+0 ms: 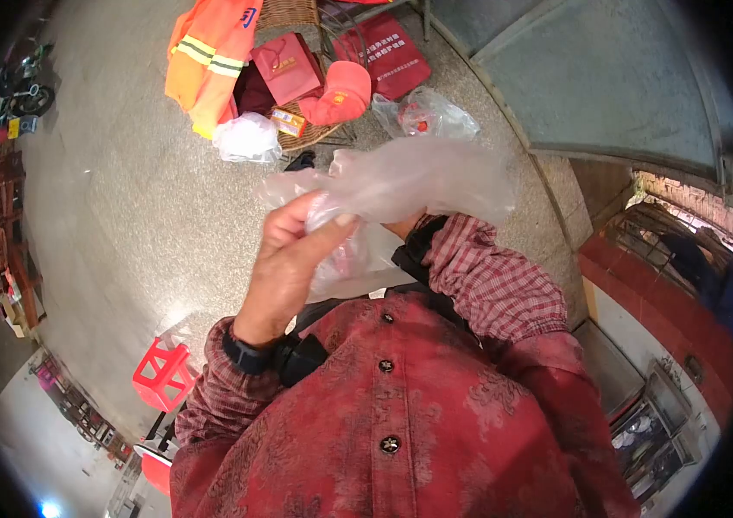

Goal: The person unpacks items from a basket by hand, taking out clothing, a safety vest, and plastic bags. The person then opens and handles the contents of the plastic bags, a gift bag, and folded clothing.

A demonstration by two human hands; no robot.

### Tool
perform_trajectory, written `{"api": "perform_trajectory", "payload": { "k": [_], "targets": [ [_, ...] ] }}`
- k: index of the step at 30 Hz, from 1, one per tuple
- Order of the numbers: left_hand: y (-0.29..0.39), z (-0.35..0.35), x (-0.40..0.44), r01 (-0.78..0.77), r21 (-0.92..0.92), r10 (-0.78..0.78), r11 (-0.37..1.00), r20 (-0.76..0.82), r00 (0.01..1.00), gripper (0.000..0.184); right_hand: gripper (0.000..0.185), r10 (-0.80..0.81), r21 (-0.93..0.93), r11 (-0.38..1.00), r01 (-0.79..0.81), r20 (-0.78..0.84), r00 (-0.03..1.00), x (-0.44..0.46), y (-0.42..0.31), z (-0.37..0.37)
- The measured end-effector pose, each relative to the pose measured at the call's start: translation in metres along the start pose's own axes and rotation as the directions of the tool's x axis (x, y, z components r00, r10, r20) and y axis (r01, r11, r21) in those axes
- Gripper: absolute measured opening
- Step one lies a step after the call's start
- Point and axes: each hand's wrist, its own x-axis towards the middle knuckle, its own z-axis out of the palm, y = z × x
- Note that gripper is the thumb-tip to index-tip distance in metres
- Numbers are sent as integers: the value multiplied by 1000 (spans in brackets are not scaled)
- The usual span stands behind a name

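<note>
A translucent white plastic bag [418, 177] is spread out in front of my chest. My left hand [289, 259] is closed on its left side, thumb and fingers pinching the crumpled film. Something pinkish shows faintly through the plastic below the thumb; I cannot make out what it is. Behind the bag, my right hand [404, 227] is mostly covered, with only a bit near the wrist showing, so its fingers are hidden. Dark bands circle both wrists, over checked sleeves.
Ahead, a wicker chair [289, 12] holds an orange reflective jacket [211, 53], a red paper bag [287, 69] and an orange cap [342, 93]. Plastic bags [440, 112] lie nearby. A red stool [162, 374] stands at left; a grey metal panel [591, 95] is at right.
</note>
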Motion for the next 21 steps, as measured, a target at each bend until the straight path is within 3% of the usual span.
{"api": "perform_trajectory", "payload": {
  "k": [1, 2, 3, 5, 7, 9, 11, 17, 21],
  "targets": [
    [1, -4, -4, -24, -57, 23, 998, -18, 1000, 20, 27, -532, -300, 844, 445, -353, 770, 3, 21, 19],
    [3, -8, -4, -21, -58, 20, 998, -18, 1000, 20, 28, -471, -325, 878, 352, -454, 756, 2, 29, 33],
    [4, -10, -4, -54, -76, 48, 996, -68, 997, 21, 30, -311, -275, 943, 187, -529, 790, 3, 39, 49],
    [6, -11, -3, -109, -45, 103, 993, -123, 987, 22, 32, -37, -180, 978, -106, -648, 761, 9, 63, 101],
    [4, -18, 2, -109, -7, 107, 994, -129, 986, 21, 35, 195, -72, 945, -319, -659, 726, 3, 88, 139],
    [-2, -29, 14, -116, 27, 119, 993, -132, 984, 21, 38, 316, -27, 902, -432, -640, 700, -1, 105, 161],
    [-13, -41, 25, -168, 188, 195, 968, -134, 972, 19, 38, 377, -1, 875, -485, -627, 682, -9, 109, 174],
    [4, -13, 5, -58, -48, 55, 997, -74, 996, 18, 34, 255, -27, 916, -401, -731, 633, 3, 97, 171],
    [14, 0, -13, -46, -6, 46, 999, 2, 999, 21, 32, 200, -50, 921, -387, -791, 578, 31, 107, 185]
  ]
}}
